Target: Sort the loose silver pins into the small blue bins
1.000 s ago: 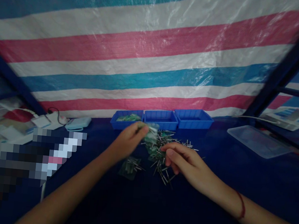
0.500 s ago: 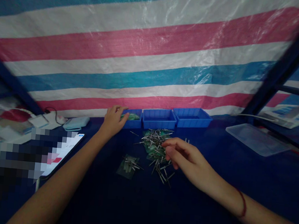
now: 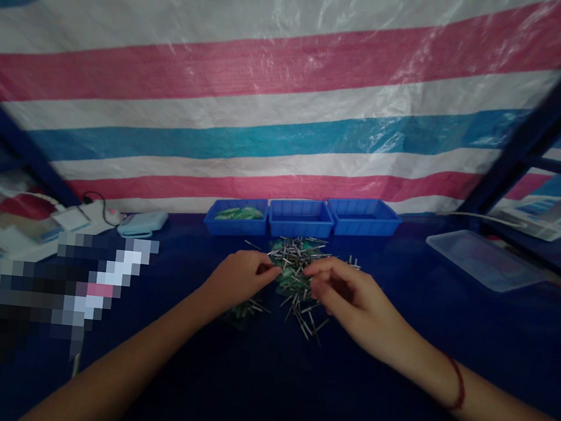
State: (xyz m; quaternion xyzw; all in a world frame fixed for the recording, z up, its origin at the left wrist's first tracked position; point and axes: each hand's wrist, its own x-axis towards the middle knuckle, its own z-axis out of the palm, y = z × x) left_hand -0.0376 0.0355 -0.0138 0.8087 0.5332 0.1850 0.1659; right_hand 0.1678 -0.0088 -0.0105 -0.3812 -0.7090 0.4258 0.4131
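A loose pile of thin metal rivets [image 3: 298, 255] lies on the dark blue table, partly over green-tinted plastic bags [image 3: 289, 281]. My left hand [image 3: 239, 276] is at the pile's left edge, thumb and fingers drawn together. Whatever they pinch is too small to make out. Over the right side of the pile, my right hand [image 3: 351, 300] has its fingers curled toward the thumb; any piece between them is hidden. Below my left hand, a small bag with rivets [image 3: 246, 308] is partly covered by it.
Three blue bins stand along the back: the left bin [image 3: 210, 222] holds green bags, beside a middle bin [image 3: 299, 225] and a right bin [image 3: 365, 227]. A clear plastic lid [image 3: 484, 260] lies right. A light-blue case [image 3: 143, 224] and a power strip [image 3: 99, 213] sit left.
My left hand has come back from the left bin to the pile of rivets, its fingers now drawn together. My right hand has stayed almost where it was.
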